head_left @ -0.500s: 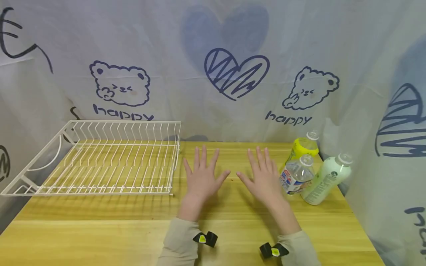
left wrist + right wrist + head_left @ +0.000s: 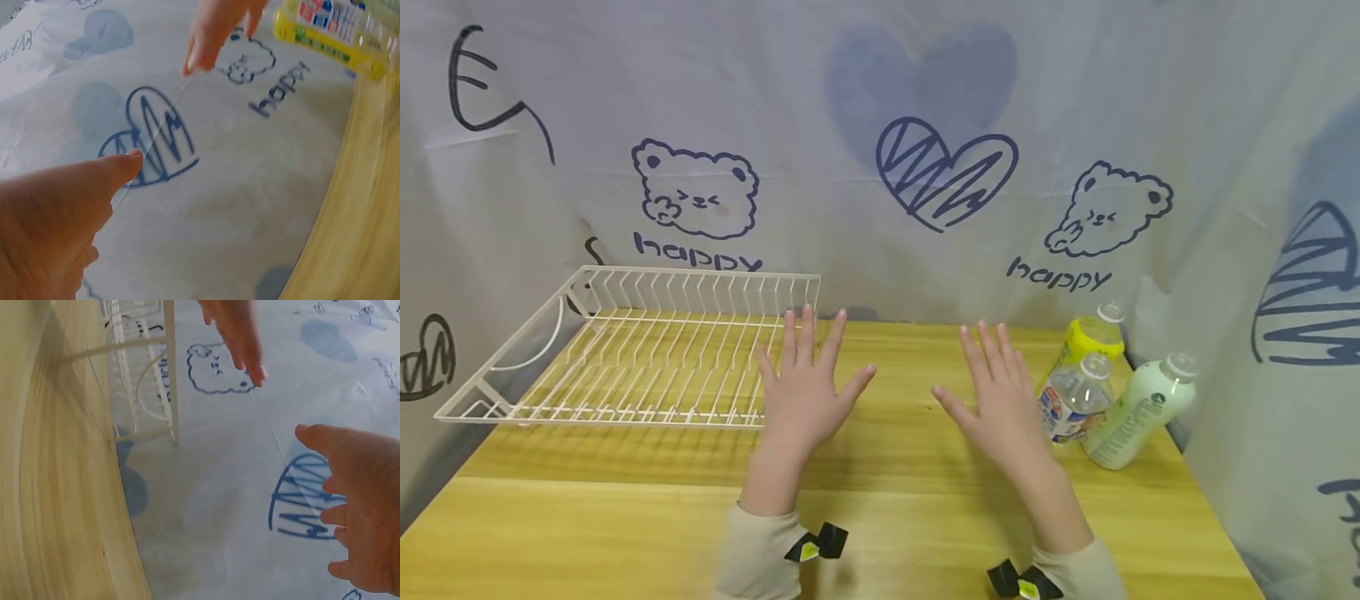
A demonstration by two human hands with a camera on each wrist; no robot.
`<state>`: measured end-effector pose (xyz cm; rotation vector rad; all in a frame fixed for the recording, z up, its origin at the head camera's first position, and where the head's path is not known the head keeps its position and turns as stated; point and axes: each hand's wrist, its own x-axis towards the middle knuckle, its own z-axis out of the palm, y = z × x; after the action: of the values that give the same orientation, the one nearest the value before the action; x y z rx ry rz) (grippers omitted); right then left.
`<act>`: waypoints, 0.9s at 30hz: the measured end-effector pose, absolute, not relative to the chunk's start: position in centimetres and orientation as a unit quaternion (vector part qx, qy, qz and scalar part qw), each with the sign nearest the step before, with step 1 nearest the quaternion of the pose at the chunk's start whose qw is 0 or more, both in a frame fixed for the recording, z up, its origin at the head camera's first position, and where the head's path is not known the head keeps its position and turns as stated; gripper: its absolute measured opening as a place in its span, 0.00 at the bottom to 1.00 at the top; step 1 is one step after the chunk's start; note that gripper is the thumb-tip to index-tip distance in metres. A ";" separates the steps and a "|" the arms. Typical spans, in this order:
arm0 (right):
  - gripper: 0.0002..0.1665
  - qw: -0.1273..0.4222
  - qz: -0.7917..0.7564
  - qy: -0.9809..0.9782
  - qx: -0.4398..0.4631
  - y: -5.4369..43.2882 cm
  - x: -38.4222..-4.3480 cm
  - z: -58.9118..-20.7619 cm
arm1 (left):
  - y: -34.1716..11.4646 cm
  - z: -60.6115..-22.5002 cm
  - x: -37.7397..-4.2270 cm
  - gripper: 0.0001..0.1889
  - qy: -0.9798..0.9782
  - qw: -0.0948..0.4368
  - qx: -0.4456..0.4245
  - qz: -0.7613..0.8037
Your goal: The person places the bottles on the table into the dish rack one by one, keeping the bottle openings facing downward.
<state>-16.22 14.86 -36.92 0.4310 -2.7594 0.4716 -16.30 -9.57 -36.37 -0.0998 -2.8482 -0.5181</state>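
Observation:
My left hand (image 2: 805,400) hovers above the wooden table with its fingers spread and straight. Its fingertips overlap the right end of a white wire dish rack (image 2: 512,340) in the head view; whether they touch it I cannot tell. Palm down, my right hand (image 2: 1000,408) is held out with straight fingers, just left of three bottles. Nearest to it is a clear bottle (image 2: 1067,408) with a blue, red and white label. A yellow-labelled bottle (image 2: 1101,327) stands behind that one, and a pale green bottle (image 2: 1138,417) to its right. Neither hand holds anything.
The wooden table (image 2: 625,517) ends at a hanging white cloth (image 2: 842,242) printed with bears and hearts, which closes in the back and both sides. The rack takes up the table's back left, the bottles its right edge.
My left hand has shifted left, from beside the rack to overlapping its right end. The right hand stays near the bottles. The head view has turned slightly left.

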 end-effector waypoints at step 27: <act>0.41 0.126 0.132 -0.921 0.345 2.5 -14.3 -38.9 | -32.4 -37.3 -12.5 0.42 -0.984 0.128 0.044 -0.113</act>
<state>-14.28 2.50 -38.91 1.0035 -2.6823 0.3837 -12.49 -32.44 -37.28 0.1283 -2.8633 -0.3293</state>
